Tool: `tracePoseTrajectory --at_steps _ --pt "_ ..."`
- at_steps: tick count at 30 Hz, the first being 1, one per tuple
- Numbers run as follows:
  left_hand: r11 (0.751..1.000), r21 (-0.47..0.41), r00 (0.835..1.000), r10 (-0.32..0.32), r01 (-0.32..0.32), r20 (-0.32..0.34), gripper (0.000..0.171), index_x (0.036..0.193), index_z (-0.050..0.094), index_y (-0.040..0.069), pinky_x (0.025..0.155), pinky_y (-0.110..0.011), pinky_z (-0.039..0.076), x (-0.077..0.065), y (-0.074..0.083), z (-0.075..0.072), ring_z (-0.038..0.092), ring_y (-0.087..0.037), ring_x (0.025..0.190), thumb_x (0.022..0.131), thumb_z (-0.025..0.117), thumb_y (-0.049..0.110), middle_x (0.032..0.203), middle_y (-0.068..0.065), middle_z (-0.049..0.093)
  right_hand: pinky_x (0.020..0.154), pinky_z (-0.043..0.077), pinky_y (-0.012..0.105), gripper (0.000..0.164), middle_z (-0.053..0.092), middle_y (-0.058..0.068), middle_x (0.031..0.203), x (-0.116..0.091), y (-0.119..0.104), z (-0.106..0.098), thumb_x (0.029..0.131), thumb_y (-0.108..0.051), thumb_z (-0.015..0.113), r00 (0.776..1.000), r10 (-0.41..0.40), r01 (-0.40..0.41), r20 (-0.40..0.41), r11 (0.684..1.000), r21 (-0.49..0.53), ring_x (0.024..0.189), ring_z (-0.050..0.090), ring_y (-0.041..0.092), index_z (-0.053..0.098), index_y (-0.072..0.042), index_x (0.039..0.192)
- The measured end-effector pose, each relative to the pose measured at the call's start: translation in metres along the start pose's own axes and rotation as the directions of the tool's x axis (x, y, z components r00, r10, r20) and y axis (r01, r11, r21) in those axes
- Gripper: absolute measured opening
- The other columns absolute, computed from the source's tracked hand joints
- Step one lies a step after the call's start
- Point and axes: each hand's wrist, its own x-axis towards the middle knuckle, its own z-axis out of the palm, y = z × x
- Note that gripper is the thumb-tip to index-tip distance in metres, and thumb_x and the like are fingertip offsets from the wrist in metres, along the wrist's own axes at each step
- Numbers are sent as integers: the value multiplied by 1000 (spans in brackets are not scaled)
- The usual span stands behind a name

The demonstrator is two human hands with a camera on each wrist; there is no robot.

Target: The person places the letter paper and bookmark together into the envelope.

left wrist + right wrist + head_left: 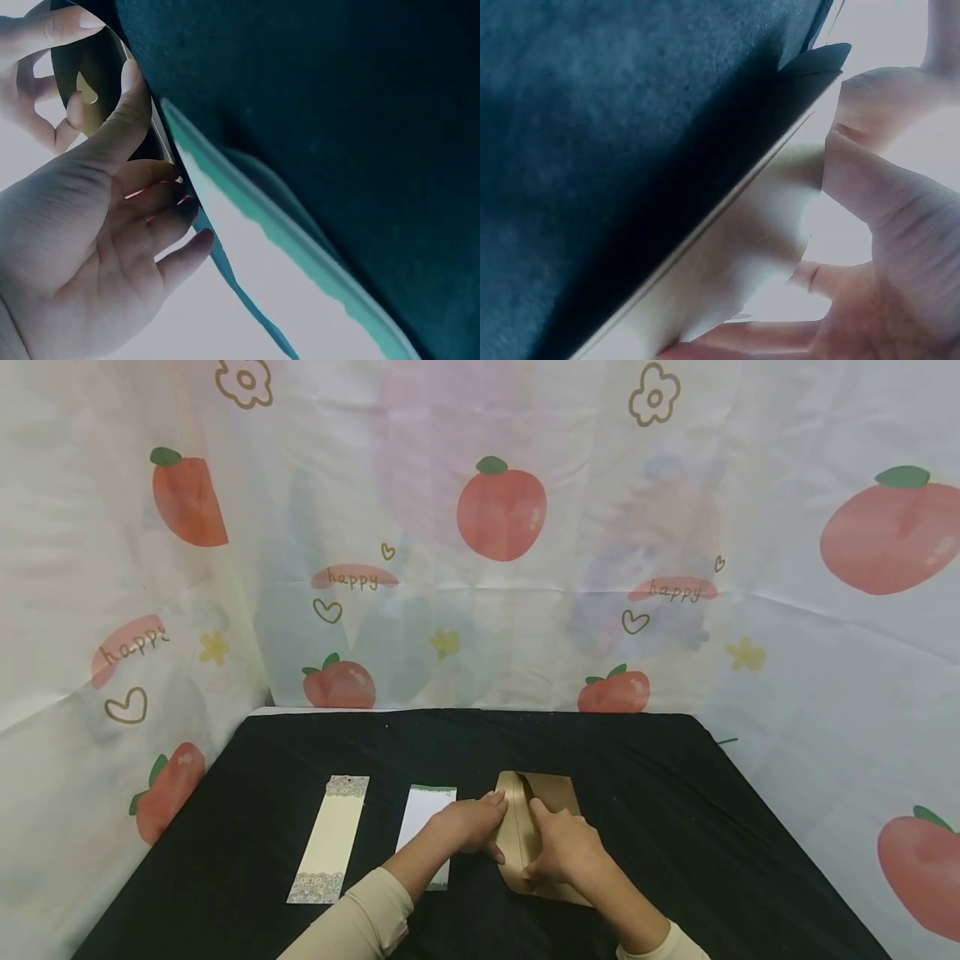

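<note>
Brown envelope [517, 833] lies on the black-covered tabletop [660, 793], with a person's left grip [471, 827] at its left edge and the right grip [566, 843] over its middle. Its left panel lifts away from the part beneath, leaving a dark gap near the far end, just beside the right index fingertip. The left grip is closed on that left edge, forefinger toward the far end and thumb toward the near end; in the left wrist view the thumb touches the edge and the other fingers curl below it. The right grip is clamped on the raised panel, its thumb lower down and its forefinger by the gap; the right wrist view shows the panel between thumb and fingers, though how far the fingers reach behind it I cannot tell. Left of the envelope, a white card [420, 814] with green-trimmed ends lies partly under the left wrist. Further left, well apart from both hands, is a cream bookmark [332, 839] with patterned ends. Behind hangs a pale curtain [517, 643] printed with red fruit.
</note>
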Motion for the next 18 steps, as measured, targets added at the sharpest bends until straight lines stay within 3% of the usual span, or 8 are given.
tracePoseTrajectory --at_steps 12,18 --pt "998 60 999 4 -1 -41 92 154 46 5 114 -39 35 1 -7 -1 34 -20 149 82 87 44 162 -10 38 65 53 59 89 66 18 96 3 -2 3 55 -42 102 1000 -29 29 -11 1000 -5 87 65 46 59 -10 126" --pt "982 190 995 34 -15 -98 81 149 57 14 111 -38 40 -7 -1 -3 41 -17 145 80 87 47 158 -7 46 66 52 59 89 65 19 96 4 -3 5 55 -41 103 1000 -24 24 -7 1000 -2 88 65 46 59 -10 125"
